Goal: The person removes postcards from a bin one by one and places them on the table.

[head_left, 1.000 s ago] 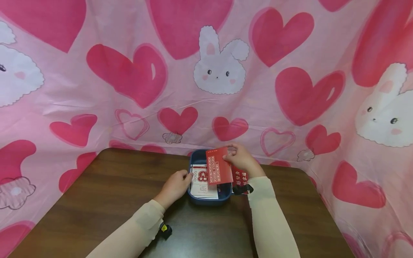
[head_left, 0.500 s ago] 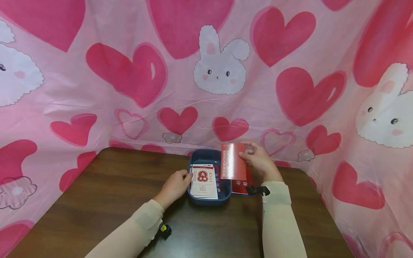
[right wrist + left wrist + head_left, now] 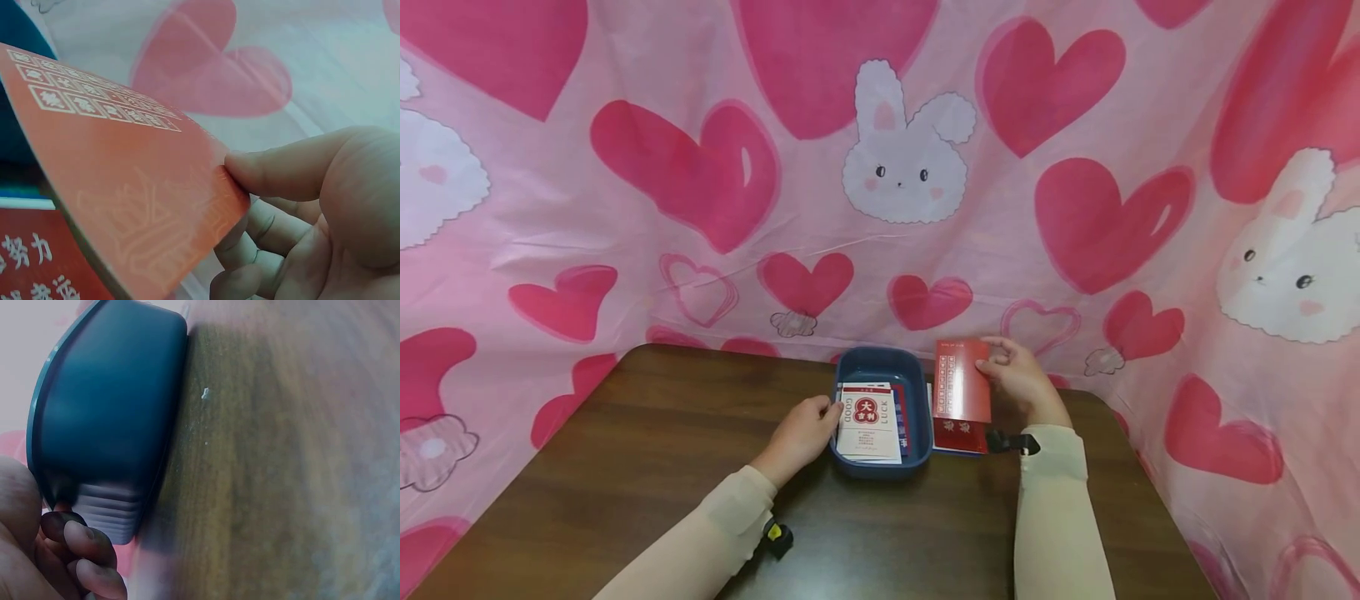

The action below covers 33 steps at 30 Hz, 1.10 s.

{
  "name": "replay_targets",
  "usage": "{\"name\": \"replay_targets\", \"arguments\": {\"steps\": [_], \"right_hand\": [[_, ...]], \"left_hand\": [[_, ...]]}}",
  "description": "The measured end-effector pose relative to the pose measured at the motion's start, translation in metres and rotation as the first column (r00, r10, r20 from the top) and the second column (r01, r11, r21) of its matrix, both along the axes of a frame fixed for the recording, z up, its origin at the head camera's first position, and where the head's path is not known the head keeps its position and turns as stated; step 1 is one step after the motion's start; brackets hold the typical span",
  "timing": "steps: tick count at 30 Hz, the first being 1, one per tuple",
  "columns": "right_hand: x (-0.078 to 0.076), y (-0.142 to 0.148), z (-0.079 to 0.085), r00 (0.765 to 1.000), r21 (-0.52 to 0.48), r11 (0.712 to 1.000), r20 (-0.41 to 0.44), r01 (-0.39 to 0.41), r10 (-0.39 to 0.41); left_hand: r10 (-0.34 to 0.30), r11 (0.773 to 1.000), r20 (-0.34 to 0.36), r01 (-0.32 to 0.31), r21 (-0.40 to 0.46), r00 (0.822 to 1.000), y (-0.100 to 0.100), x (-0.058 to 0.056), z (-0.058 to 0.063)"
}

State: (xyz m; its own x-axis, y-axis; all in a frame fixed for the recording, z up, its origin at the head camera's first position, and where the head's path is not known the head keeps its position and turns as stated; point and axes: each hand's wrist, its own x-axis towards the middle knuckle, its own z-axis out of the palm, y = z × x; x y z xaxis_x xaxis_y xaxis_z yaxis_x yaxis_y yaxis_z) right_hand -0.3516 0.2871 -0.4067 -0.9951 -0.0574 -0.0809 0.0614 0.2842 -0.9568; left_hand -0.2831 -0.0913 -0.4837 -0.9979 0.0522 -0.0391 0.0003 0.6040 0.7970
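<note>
- Fingers (image 3: pixel 236 284) of the right hand (image 3: pixel 1018 375) are curling behind a red card (image 3: pixel 962 379) while the thumb is pressing its front — together they are pinching it near its right edge
- That card is hanging in the air to the right of a blue bin (image 3: pixel 880 472), its printed side facing the head camera
- Below it, a red stack (image 3: pixel 958 440) with white characters is lying on the brown table (image 3: pixel 625 467), just beside the bin's right wall; the raised card is blocking the upper part of the stack from the head view
- The left hand (image 3: pixel 799 437) is gripping the bin's left rim, its lower fingers curling near a ribbed patch on the outer wall
- Inside the bin, a white card (image 3: pixel 868 429) with red print is lying on top along the left side, and it is partly covering a blue-and-red card (image 3: pixel 902 421)
- The bin's right wall is standing between those cards and the stack
- A black strap (image 3: pixel 1011 442) on the right wrist is showing close to the stack's right side, and another strap (image 3: pixel 777 537) — marked with yellow — is sitting at the left wrist
- Pink cloth (image 3: pixel 730 308) with hearts and rabbits is hanging behind the table and along both sides
</note>
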Motion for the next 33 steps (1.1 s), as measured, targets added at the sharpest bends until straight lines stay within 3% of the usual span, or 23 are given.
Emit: {"name": "replay_targets", "arguments": {"steps": [11,20,28,33], "right_hand": [[-0.003,0.018,-0.013,0.997,0.068,0.998,0.079,0.015,-0.021],[-0.007,0.028,-0.032,0.994,0.13,0.992,0.106,-0.005,-0.008],[-0.009,0.028,-0.042,0.995,0.263,0.965,0.103,-0.027,0.0],[-0.009,0.026,-0.047,0.988,0.243,0.969,0.154,-0.055,0.017]], "left_hand": [[-0.006,1.0,-0.038,0.005,-0.012,0.999,0.0,0.0,-0.003],[-0.007,1.0,-0.015,0.006,-0.004,1.0,0.0,0.0,-0.002],[-0.006,1.0,-0.021,0.007,0.004,1.0,0.0,0.001,-0.001],[-0.013,1.0,-0.02,0.013,0.001,1.0,0.001,0.002,-0.001]]}}
